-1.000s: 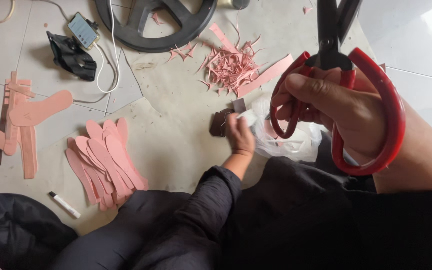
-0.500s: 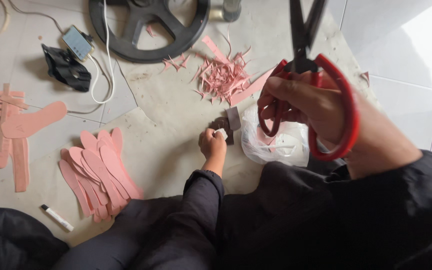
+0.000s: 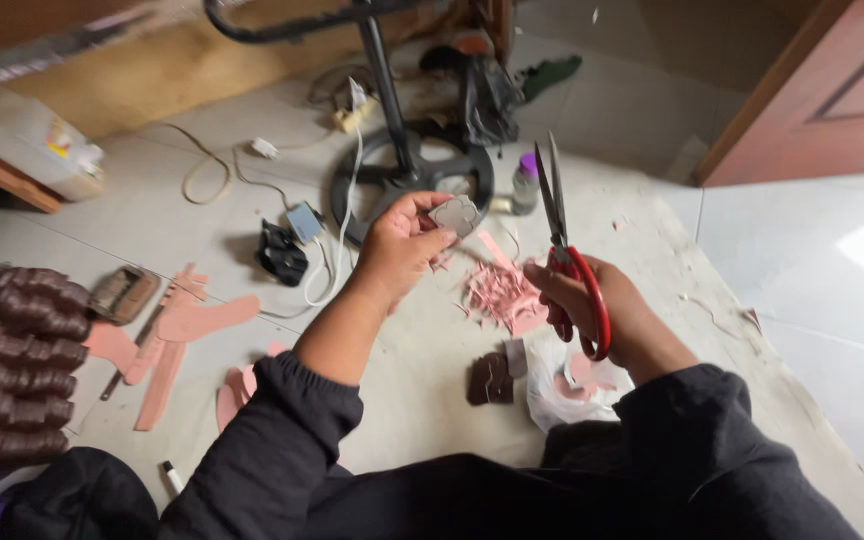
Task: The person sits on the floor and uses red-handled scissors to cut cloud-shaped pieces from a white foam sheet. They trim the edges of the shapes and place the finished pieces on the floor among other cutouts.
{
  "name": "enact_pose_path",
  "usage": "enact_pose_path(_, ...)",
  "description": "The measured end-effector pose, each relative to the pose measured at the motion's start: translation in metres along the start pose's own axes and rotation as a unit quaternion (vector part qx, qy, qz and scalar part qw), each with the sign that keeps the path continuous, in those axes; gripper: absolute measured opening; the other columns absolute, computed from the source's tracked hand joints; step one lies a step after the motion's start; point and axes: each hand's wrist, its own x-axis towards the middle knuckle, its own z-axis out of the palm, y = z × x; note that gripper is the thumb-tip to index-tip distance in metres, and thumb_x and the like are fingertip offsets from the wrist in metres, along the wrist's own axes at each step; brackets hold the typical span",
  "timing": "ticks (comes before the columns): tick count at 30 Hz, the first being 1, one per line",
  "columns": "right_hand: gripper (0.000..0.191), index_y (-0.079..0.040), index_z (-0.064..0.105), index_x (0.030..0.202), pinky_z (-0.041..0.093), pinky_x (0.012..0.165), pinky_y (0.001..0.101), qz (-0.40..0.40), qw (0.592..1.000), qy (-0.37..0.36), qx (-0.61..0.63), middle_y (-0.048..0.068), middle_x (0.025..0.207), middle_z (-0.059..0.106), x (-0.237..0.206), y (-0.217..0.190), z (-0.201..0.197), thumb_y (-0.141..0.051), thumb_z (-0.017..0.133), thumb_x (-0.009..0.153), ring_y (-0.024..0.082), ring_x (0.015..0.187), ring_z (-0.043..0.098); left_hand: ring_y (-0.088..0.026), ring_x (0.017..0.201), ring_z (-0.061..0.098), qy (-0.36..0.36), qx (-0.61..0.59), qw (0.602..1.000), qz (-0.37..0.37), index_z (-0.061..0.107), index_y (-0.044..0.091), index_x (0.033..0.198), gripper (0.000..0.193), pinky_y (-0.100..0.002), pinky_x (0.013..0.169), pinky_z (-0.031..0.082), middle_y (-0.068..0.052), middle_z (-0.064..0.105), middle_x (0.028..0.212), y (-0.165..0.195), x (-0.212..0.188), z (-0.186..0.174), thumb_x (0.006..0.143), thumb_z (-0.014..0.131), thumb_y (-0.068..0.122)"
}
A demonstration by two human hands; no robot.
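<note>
Our left hand [image 3: 402,240] pinches a small grey-brown cut piece [image 3: 455,214] above the floor; our right hand [image 3: 592,305] grips red-handled scissors [image 3: 564,262], blades together. Pink offcuts [image 3: 500,295] lie cut; dark brown pieces [image 3: 492,378] wait.

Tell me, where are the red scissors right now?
The scissors are in the right hand, right of centre in the head view, blades pointing up, just above the pink scraps on the floor.

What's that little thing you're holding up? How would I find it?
Start at the black round stand base on the floor. Just in front, the left hand pinches a small grey flat piece with wavy edges. The scraps below it are pink.
</note>
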Motion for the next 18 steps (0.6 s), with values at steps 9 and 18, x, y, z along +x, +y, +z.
enact_pose_path(9,0.057,0.001,0.07,0.082,0.056,0.061,0.035,-0.1,0.956,0.127,-0.243,0.015,0.067,0.071,-0.044,-0.023,0.043,-0.052,0.087,0.069,0.022,0.062,0.068,-0.008,0.082,0.067,0.056,-0.175,0.983,0.015,0.065,0.007,0.112,0.019,-0.02,0.064,0.042,-0.003,0.074,0.098,0.02,-0.042,0.012,0.094,0.071,0.009)
enact_pose_path(18,0.059,0.001,0.069,0.081,0.055,0.059,0.0348,-0.164,0.904,0.153,-0.364,0.013,0.066,0.069,-0.049,-0.023,0.069,-0.051,0.092,0.062,0.022,0.056,0.067,-0.008,0.086,0.061,0.067,-0.213,0.973,-0.059,0.065,0.011,0.114,0.023,-0.025,0.068,0.042,0.002,0.071,0.1,0.012,-0.057,-0.015,0.093,0.073,0.014)
